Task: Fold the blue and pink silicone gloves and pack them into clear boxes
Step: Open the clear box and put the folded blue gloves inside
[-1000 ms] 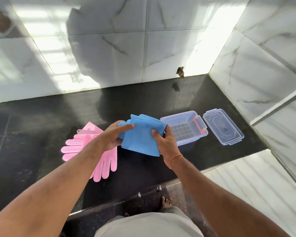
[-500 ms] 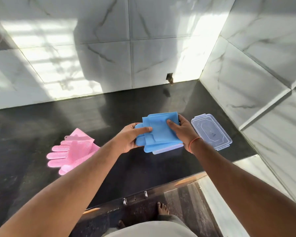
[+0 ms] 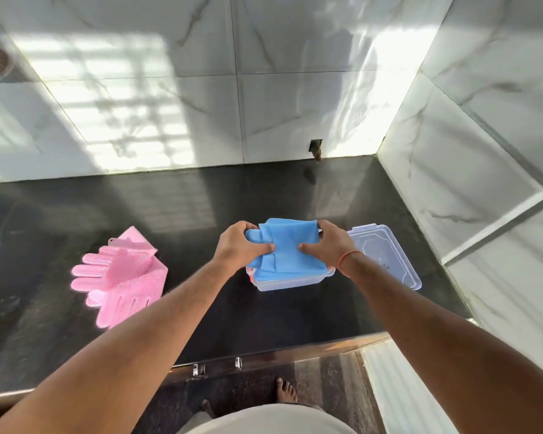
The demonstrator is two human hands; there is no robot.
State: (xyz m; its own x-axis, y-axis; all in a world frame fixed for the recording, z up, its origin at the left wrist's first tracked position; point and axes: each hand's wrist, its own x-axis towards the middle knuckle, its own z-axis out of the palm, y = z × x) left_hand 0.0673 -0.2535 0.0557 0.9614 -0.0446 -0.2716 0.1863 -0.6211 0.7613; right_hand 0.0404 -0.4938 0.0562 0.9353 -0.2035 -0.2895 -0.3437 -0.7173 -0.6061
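The folded blue gloves (image 3: 287, 249) lie on top of the clear box (image 3: 292, 281) in the middle of the black counter, partly sunk into it. My left hand (image 3: 237, 245) grips their left side with the thumb pressed on top. My right hand (image 3: 328, 242) grips the right side the same way. The box's clear lid (image 3: 386, 255) lies flat just to the right of the box. The pink gloves (image 3: 123, 277) lie unfolded in a loose pile on the counter to the left, well apart from both hands.
The black counter (image 3: 264, 195) ends at white marble walls at the back and on the right. Its front edge (image 3: 264, 360) runs above the floor, where bare feet show. A small dark hole (image 3: 315, 147) marks the back wall.
Both hands carried the folded blue gloves to the right and lowered them onto the clear box, which they now cover. The pink gloves have not moved.
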